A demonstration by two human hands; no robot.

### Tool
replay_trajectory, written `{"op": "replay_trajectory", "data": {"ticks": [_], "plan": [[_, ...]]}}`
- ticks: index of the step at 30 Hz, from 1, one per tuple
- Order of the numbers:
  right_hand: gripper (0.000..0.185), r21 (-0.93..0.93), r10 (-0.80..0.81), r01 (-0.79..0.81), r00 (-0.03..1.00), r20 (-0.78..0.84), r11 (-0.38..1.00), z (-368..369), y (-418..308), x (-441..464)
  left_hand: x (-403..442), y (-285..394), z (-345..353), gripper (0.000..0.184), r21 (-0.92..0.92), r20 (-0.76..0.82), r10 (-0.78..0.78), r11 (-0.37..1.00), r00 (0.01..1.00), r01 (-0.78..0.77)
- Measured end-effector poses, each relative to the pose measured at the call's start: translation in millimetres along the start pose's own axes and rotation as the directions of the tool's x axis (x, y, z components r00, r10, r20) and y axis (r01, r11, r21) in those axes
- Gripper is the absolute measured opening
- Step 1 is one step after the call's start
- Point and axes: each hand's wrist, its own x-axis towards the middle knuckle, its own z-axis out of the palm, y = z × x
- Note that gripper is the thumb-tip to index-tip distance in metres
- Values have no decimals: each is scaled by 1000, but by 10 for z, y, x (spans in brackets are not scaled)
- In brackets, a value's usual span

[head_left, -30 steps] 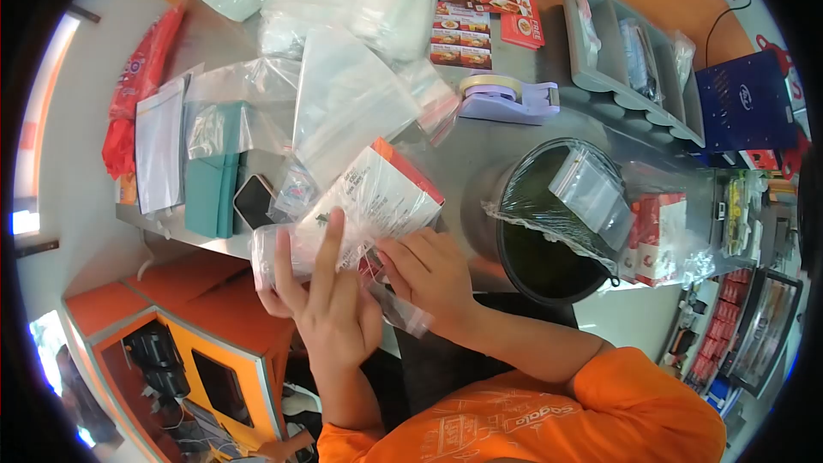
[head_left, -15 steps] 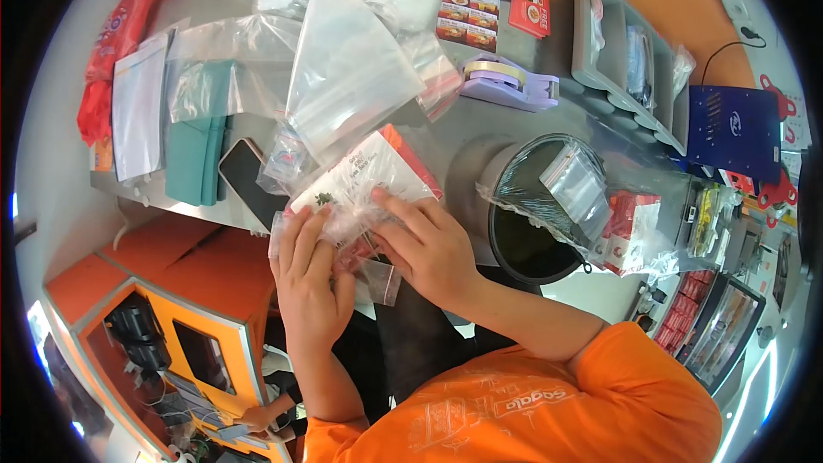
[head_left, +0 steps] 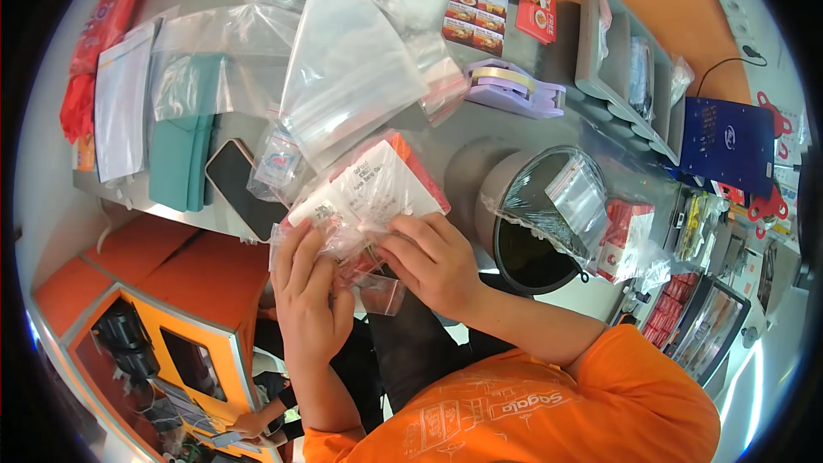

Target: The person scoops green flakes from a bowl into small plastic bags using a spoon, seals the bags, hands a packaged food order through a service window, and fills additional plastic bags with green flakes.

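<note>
A clear plastic bag (head_left: 347,244) with a white printed paper (head_left: 386,180) and something red along its far edge is at the front of the table. The fingers of my left hand (head_left: 313,296) are bent over the bag's near left part and press on the plastic. My right hand (head_left: 437,266) pinches the bag's near right side. Crumpled plastic between the hands hides part of the contents. A small clear flap (head_left: 381,293) hangs below them. Just beyond lie a large flat clear bag (head_left: 343,77) and a small packet (head_left: 276,159).
Left of the bag lie a phone (head_left: 244,189), teal pouches (head_left: 182,154) and white envelopes (head_left: 124,111). A purple tape dispenser (head_left: 519,94) stands behind a dark plastic-lined bin (head_left: 536,253). Farther right is a grey divided tray (head_left: 613,69). Another person's hand (head_left: 249,424) shows at lower left.
The printed paper in the bag has turned slightly and shows more of its text. My right hand has shifted a little to the right and nearer to me. The camera view has tilted slightly.
</note>
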Motion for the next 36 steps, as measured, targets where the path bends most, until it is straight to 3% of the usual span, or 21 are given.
{"op": "replay_trajectory", "data": {"ticks": [6, 9, 14, 18, 21, 24, 27, 29, 30, 31, 32, 33, 34, 35, 36], "plan": [[43, -109, 79, -78, 997, 11, 991, -96, -134, 95, -49, 41, -41, 18, -13, 12, -2, 1000, 1000, 3], [53, -155, 123, -104, 985, 118, 982, -158, -265, 224, -123, 91, -84, 17, -33, 15, -7, 999, 1000, 8], [52, -181, 48, -27, 993, 112, 983, -90, -452, 321, -370, 198, -268, 14, -84, 55, -80, 993, 995, 84], [49, -194, -19, 41, 993, 116, 980, 22, -469, 340, -887, 198, -441, 7, -129, -34, -110, 986, 993, 105], [47, -210, -66, 88, 992, 110, 974, 81, -423, 294, -1386, -44, -430, 5, -465, -110, -346, 847, 932, 259], [44, -241, -108, 131, 988, 107, 962, 56, -432, 286, -1989, -743, -34, 9, -543, -230, -518, 771, 824, 333], [41, -235, 4, 51, 973, 229, 971, 73, -421, 287, -2441, -1469, 359, 18, -319, -372, -567, 821, 735, 473], [44, -119, 28, 3, 965, 261, 993, -67, -510, 317, -2535, -1712, 430, 26, -375, -366, -692, 721, 622, 582], [42, -219, 65, 2, 952, 298, 976, -13, -492, 352, -2500, -1718, 316, 25, -277, -413, -611, 791, 676, 546], [41, -202, 81, -17, 945, 315, 979, -77, -594, 398, -2441, -1697, 231, 25, -135, -544, -488, 854, 682, 503], [39, -297, 75, 22, 947, 311, 955, -6, -477, 380, -2343, -1613, 54, 19, -204, -572, -487, 864, 660, 461], [36, -344, 74, 46, 942, 327, 938, -15, -444, 382, -2333, -1520, -68, 13, -215, -587, -550, 814, 594, 541], [33, -323, -166, 261, 941, 294, 910, -15, -328, 401, -2374, -1613, -52, 12, -240, -592, -576, 794, 563, 559], [29, -285, -268, 346, 922, 279, 894, 11, -265, 444, -2394, -1751, -84, 12, -261, -605, -591, 781, 534, 568], [26, -269, -232, 323, 919, 319, 908, 4, -222, 459, -2418, -1755, -202, 11, -259, -648, -566, 792, 509, 552]]}}
